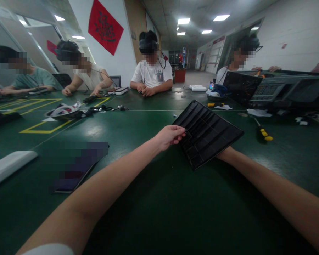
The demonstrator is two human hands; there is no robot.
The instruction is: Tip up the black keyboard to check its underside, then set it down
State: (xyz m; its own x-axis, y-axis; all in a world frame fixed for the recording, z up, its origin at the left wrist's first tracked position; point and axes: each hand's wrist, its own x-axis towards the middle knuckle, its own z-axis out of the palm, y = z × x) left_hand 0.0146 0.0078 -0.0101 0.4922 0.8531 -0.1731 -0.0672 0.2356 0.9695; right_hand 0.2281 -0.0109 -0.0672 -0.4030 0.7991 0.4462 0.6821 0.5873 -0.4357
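A black rectangular plastic panel with a ribbed inner face is tilted up above the green table. My right hand holds it from beneath at the lower right edge; most of its fingers are hidden behind the panel. At the panel's left side my left hand is closed in a pinch, thumb against forefinger. Something small, thin and dark shows at those fingertips, too small to name.
A yellow-black screwdriver lies to the right, near white paper scraps. Left are a dark tablet-like device, a white bar and a filled bowl. An open computer case stands at the right; several people sit around the green table.
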